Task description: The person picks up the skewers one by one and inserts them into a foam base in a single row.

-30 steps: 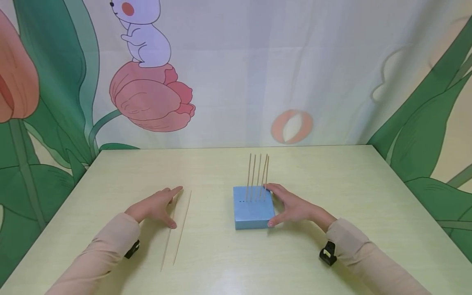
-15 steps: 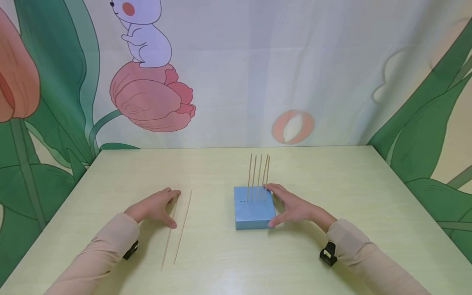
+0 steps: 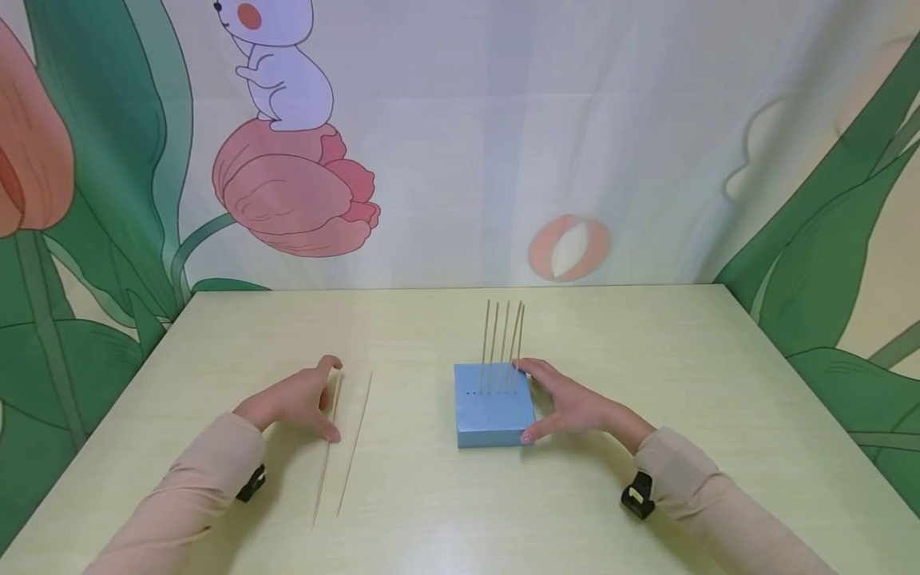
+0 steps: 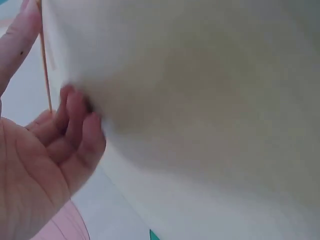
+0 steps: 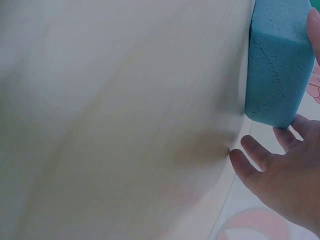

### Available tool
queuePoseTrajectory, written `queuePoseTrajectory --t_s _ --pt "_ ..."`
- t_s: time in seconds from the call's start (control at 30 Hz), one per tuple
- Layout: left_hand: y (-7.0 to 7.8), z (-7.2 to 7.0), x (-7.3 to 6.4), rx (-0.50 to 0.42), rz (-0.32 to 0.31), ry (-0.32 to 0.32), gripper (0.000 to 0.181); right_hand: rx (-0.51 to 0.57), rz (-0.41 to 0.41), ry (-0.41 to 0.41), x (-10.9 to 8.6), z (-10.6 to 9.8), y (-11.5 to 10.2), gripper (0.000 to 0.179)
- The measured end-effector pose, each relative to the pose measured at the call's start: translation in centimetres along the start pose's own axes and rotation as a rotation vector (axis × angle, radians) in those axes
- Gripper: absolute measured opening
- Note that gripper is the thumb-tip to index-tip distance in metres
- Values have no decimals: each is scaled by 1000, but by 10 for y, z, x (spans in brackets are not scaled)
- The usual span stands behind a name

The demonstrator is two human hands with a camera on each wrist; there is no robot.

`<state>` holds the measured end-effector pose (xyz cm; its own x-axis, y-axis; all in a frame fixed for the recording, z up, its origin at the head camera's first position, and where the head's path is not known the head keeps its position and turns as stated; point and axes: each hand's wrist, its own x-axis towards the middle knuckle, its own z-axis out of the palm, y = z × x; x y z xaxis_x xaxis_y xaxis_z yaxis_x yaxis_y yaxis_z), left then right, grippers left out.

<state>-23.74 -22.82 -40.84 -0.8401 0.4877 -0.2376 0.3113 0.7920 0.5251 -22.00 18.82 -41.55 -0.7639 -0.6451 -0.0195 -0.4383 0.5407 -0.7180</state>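
Observation:
On the table's left side my left hand [image 3: 296, 399] pinches a thin wooden stick [image 3: 323, 483], thumb along its middle and index finger curled at its far end. The left wrist view shows this stick [image 4: 46, 75] running from the thumb to the curled fingers. A second stick [image 3: 355, 443] lies just to the right, untouched. My right hand [image 3: 575, 403] grips the right side of a blue foam block [image 3: 494, 417], thumb at the front corner and fingers at the back. Several sticks [image 3: 493, 343] stand in the block in a row, with small holes left of them.
The pale wooden table [image 3: 431, 511] extends around both hands, its far edge meeting a printed curtain [image 3: 446, 160] with flowers and a rabbit. A black wrist device [image 3: 637, 493] sits under the right cuff, and another [image 3: 251, 483] under the left.
My left hand has shifted slightly left, its index finger curling in, and the far end of the stick has moved left with it. The right hand and block have stayed put.

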Motion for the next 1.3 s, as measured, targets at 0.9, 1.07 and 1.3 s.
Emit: queuePoseTrajectory --t_s 0.9,1.07,1.3 --pt "86 -21 -9 -430 168 520 13 12 1 -1 -1 0 1 106" --pt "111 -15 3 -473 288 614 10 7 2 -3 -1 -1 0 106" --pt "137 -5 24 -560 397 670 7 7 0 2 -1 0 -1 106"
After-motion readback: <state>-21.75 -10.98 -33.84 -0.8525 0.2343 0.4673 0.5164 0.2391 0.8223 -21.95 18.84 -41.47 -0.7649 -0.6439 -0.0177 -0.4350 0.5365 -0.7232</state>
